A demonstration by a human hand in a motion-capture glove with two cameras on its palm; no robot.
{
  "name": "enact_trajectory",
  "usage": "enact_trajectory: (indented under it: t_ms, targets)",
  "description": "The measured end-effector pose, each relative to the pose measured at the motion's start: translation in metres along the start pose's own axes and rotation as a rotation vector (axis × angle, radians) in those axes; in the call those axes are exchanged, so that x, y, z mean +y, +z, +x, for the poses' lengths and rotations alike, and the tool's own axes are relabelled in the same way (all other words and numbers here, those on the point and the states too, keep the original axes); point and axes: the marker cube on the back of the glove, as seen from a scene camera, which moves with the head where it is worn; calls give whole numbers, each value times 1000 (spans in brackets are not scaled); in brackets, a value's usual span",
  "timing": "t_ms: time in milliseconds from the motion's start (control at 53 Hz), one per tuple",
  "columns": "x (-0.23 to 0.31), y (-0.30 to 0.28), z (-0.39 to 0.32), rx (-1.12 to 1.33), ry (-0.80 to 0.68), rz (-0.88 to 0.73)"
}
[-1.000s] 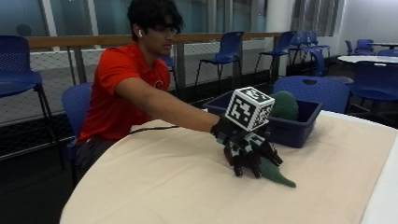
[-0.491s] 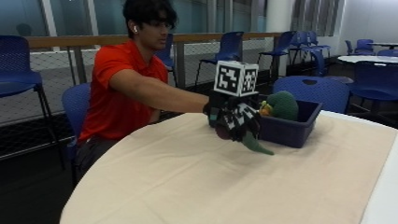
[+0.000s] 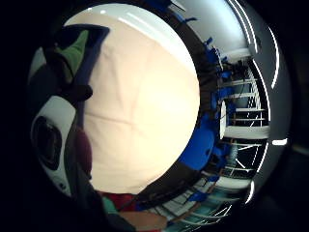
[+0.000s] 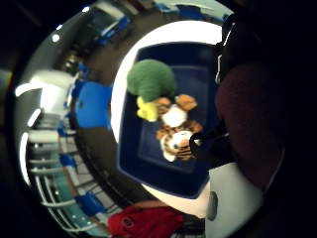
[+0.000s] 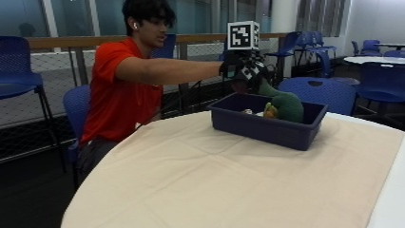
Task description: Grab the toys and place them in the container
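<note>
Two soft toys lie inside the dark blue container (image 5: 268, 127), which stands on the cream tablecloth (image 5: 208, 185) toward the far right of the round table. One, a green plush toy with a yellow bill (image 4: 149, 85), sits against the container's right end, its rounded green body rising above the rim. Next to it, touching, lies an orange, black and white striped tiger toy (image 4: 176, 131), seen clearly in the thumb side palm view, while in the outside view only a pale scrap shows over the near wall. Held out over the far left part of the container is the gloved right hand (image 5: 245, 70), the arm stretched level from the seated person in the red shirt (image 5: 120, 90) at the far left side of the table. A dark green, tail-like piece of a third toy (image 5: 265, 88) hangs below the hand, above the container's interior. A dark maroon mass (image 4: 247, 121) lies close against the palm in the thumb side view. Fingers appear curled round this third toy, grasping it. Blue chairs (image 5: 319, 92) stand behind the table on the far right
</note>
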Motion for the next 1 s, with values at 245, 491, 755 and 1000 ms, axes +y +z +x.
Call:
enact_trajectory:
  t_ms: [245, 491, 755, 1000]
  targets:
    - [10, -1, -54, -74, -207, -108]
    - [25, 18, -23, -61, -225, -140]
    - [58, 32, 31, -182, 17, -193]
    - [91, 61, 84, -182, 86, -179]
